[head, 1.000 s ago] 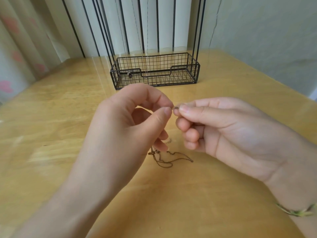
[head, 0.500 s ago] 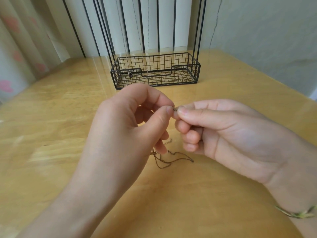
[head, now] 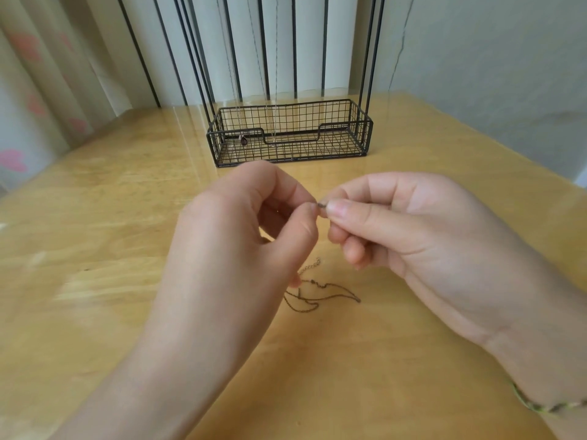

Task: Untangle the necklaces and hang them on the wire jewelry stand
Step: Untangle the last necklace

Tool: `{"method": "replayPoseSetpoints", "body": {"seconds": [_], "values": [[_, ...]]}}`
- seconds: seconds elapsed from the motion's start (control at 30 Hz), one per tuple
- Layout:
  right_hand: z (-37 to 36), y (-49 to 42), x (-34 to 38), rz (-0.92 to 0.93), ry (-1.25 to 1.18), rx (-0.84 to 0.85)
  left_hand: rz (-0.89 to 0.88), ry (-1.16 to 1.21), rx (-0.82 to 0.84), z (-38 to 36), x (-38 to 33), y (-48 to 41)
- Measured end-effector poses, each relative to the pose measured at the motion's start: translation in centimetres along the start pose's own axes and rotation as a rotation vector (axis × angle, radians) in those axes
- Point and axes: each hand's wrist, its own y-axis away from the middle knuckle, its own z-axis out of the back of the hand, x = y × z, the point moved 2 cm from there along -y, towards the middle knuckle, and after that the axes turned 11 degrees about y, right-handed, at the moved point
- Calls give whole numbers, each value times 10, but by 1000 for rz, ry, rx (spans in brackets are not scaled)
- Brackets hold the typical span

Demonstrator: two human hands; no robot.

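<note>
Left hand (head: 241, 239), right hand (head: 413, 236) unmoved, pinching necklace (head: 321, 205).

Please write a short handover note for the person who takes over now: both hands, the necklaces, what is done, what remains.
Left hand: pinches one end of the dark necklace.
Right hand: pinches the same end, fingertips meeting.
The rest of it lies looped on the table.
Done: thin chains already hang on the wire stand.
To do: free this necklace and hang it.
</note>
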Motion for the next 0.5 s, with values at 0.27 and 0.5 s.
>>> {"method": "replayPoseSetpoints", "body": {"seconds": [0.27, 0.5], "values": [[-2, 3, 8, 297, 478, -308, 29, 81, 3, 0, 1, 0], [-8, 5, 11, 500, 767, -411, 95, 181, 1, -1, 2, -1]]}}
